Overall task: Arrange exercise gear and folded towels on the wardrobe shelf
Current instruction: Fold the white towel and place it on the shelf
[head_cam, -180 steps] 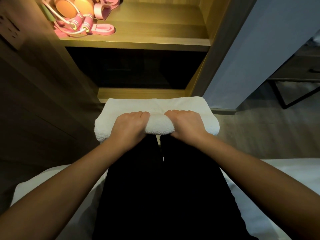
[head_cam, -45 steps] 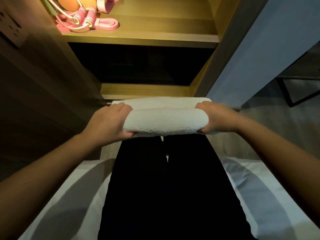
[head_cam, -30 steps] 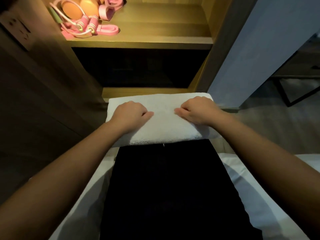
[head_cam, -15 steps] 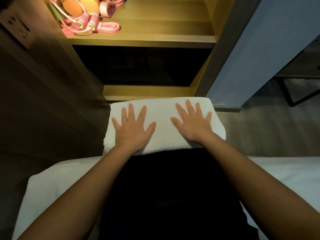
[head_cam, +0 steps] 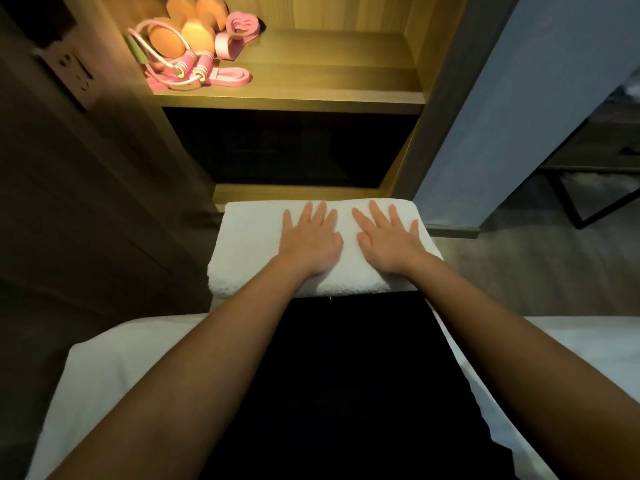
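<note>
A folded white towel [head_cam: 249, 244] lies across my knees, which are in dark trousers. My left hand [head_cam: 310, 237] rests flat on the towel's middle with fingers straight and spread. My right hand [head_cam: 388, 239] lies flat beside it in the same way, a small gap between the two. On the lit wardrobe shelf [head_cam: 329, 95] above, at its left end, sits pink exercise gear: a skipping rope [head_cam: 187, 69], a flat resistance band [head_cam: 232, 77], a rolled band [head_cam: 240, 24] and orange rounded objects [head_cam: 166, 41].
The shelf's right half is bare wood. Below it is a dark compartment [head_cam: 287, 147] with a lower wooden ledge [head_cam: 298, 194]. A wall socket [head_cam: 74, 76] is on the left panel. A white bed [head_cam: 114, 372] is under me; a metal-framed table [head_cam: 595, 161] stands right.
My hands gripped and folded the towel on my lap, then uncurled and went flat on it. Since half a second ago they slid slightly forward and closer together on the towel.
</note>
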A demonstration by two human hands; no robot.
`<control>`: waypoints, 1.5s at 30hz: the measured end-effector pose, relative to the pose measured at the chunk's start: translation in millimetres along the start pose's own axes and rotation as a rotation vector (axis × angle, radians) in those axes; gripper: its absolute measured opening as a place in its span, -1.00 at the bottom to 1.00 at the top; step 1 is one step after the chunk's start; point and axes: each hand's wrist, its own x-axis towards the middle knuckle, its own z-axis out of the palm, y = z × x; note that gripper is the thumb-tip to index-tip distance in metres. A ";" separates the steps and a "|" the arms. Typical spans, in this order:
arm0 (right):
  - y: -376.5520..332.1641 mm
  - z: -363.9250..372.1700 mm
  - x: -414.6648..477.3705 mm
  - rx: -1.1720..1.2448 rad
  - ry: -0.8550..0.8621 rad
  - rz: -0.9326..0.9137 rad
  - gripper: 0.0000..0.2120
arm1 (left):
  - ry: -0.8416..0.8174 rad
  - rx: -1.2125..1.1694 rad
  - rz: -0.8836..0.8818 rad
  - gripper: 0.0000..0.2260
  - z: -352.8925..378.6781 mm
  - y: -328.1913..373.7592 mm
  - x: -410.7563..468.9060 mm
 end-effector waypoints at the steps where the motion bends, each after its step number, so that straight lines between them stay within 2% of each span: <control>1: 4.6 -0.5 -1.3 0.026 -0.024 0.028 -0.49 | -0.016 0.000 -0.040 -0.48 6.6 -3.8 -2.1; 4: 17.6 -2.6 -2.7 0.154 -0.083 0.150 -0.37 | -0.004 -0.075 -0.281 -0.40 16.1 -38.8 -14.8; 7: 22.0 -4.4 -2.0 0.358 -0.104 0.265 -0.27 | -0.046 -0.266 -0.497 -0.29 16.4 -71.3 -30.0; 11: 27.3 -3.9 -6.9 0.729 -0.110 0.394 -0.18 | -0.060 -0.641 -0.695 -0.16 21.8 -91.8 -41.6; 14: 39.0 -5.4 -12.9 0.881 -0.084 0.484 -0.20 | -0.111 -1.105 -0.856 -0.14 25.2 -109.6 -41.3; 17: 53.2 -11.2 -25.8 1.002 -0.184 0.587 -0.32 | -0.307 -1.383 -0.801 -0.31 20.1 -132.0 -42.6; 21: 65.4 -6.9 -35.4 1.113 -0.243 0.653 -0.42 | -0.325 -1.605 -0.743 -0.54 19.7 -144.0 -38.5; 24: 67.1 -6.4 -33.0 1.433 -0.196 0.561 -0.63 | -0.237 -1.610 -0.641 -0.66 16.2 -145.5 -34.4; 26: 66.9 -13.0 -28.5 1.554 -0.106 0.481 -0.63 | -0.151 -1.610 -0.617 -0.69 8.3 -146.6 -30.5; 30: 62.6 -43.6 -6.0 1.508 0.206 0.398 -0.59 | 0.119 -1.495 -0.564 -0.68 -23.8 -139.6 -5.6; 33: 62.8 -85.5 23.1 1.512 0.311 0.296 -0.65 | 0.259 -1.490 -0.470 -0.66 -64.0 -134.1 31.3; 36: 66.5 -127.4 56.0 1.494 0.356 0.244 -0.58 | 0.344 -1.535 -0.381 -0.64 -108.7 -133.8 73.5; 40: 73.9 -167.0 108.0 1.426 0.474 0.184 -0.66 | 0.416 -1.433 -0.314 -0.62 -153.4 -140.4 133.3; 45: 83.6 -202.5 179.5 1.362 0.663 0.176 -0.57 | 0.542 -1.332 -0.240 -0.72 -187.4 -136.7 212.0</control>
